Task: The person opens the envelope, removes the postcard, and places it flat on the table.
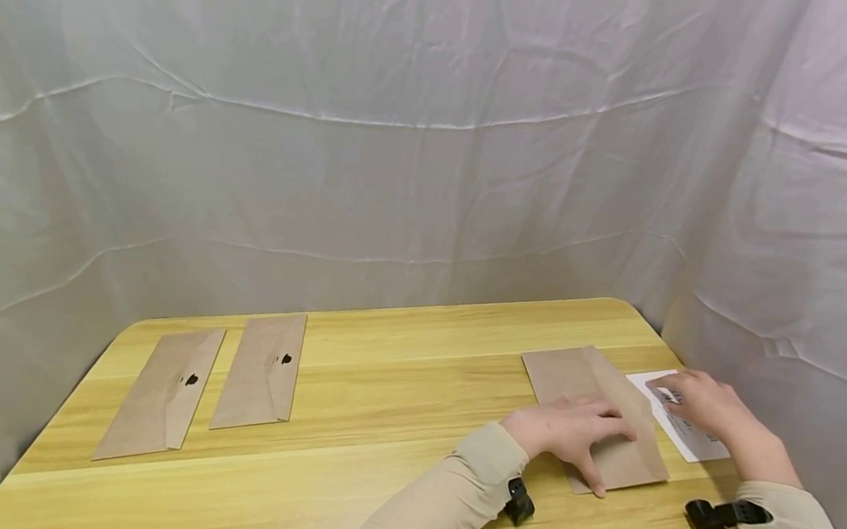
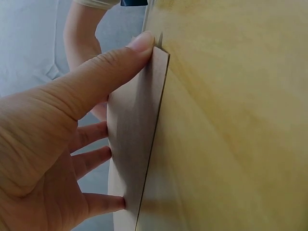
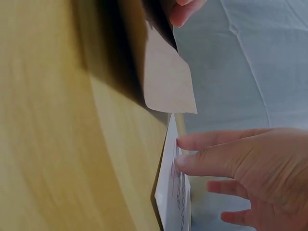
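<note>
A brown kraft-paper envelope with its flap unfolded lies at the right of the table. My left hand rests on it with fingers spread, and in the left wrist view the thumb lies at the envelope's corner. Partly beside the flap is a white printed paper. Over that paper is my right hand. Seen from the right wrist, its thumb and forefinger are right at the paper's printed face, while the other fingers stay apart from it. The envelope's flap stands raised just beyond.
Two more brown envelopes, a nearer one and a farther one, lie side by side at the table's left, each with a small black mark. Pale cloth hangs behind and along both sides of the wooden table.
</note>
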Available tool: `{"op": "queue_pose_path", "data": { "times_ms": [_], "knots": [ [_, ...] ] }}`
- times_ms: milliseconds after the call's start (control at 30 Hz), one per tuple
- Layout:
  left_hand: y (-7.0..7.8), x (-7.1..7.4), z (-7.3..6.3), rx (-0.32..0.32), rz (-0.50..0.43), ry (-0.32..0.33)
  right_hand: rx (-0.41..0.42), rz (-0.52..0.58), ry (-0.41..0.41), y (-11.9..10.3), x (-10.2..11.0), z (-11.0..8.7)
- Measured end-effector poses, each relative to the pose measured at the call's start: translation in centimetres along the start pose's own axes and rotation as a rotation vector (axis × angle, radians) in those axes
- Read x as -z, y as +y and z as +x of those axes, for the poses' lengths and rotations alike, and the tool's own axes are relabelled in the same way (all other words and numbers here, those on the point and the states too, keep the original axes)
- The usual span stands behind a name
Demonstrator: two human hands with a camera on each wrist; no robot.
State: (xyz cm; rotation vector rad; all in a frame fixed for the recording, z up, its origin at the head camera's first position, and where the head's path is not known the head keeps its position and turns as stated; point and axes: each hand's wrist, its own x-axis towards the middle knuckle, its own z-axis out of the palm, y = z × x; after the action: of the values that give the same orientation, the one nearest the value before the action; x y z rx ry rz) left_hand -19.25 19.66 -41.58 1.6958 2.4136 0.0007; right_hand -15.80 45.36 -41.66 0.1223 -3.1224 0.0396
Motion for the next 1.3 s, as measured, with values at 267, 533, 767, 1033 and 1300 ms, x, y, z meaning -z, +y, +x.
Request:
{"op": "queue_pose_path", "data": {
  "times_ms": [267, 533, 767, 1033, 1300],
  "knots": [
    [-0.2, -0.2, 0.0, -0.022, 0.040, -0.062, 0.019, 0.038, -0.015, 0.0, 0.1, 0.2],
    [-0.2, -0.3, 0.0, -0.026, 0.087, -0.042, 0.032, 0.049, -0.029, 0.2, -0.1, 0.6],
    [0.4, 0.0, -0.3, 0.028, 0.107, -0.057, 0.028, 0.037, -0.003, -0.1, 0.4, 0.3],
    [1.0, 0.6, -2.4, 0.023, 0.240, -0.014, 0.007, 0.026, 0.075, -0.5, 2.0, 0.1],
    [0.2, 0.9, -5.8, -0.003, 0.331, 0.088, 0.038, 0.022, 0.119, -1.6, 3.5, 0.4]
  ]
}}
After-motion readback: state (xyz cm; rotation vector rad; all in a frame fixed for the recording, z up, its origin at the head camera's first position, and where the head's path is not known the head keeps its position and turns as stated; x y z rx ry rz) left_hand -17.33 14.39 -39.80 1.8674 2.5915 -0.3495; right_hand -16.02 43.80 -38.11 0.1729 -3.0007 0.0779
